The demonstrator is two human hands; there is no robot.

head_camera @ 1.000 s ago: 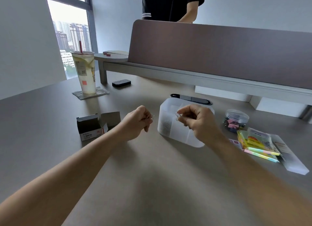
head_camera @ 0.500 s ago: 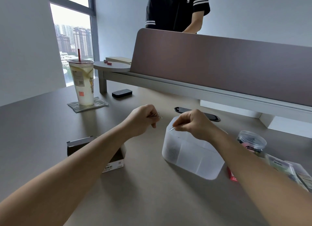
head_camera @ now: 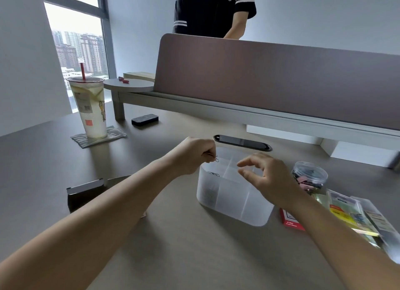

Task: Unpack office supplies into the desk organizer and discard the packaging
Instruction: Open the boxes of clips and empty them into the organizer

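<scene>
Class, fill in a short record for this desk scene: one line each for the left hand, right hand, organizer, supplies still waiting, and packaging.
left hand: fist pinching paper clips over the organizer
right hand: open, empty, above the organizer
organizer: translucent, divided; clips in left compartment
supplies waiting: jar of binder clips, sticky notes, red box
packaging: open dark box, left of forearm

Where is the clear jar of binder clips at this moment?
In the head view the jar of binder clips stands on the desk right of the translucent organizer, just beyond the right hand and behind the sticky-note packs.
</scene>
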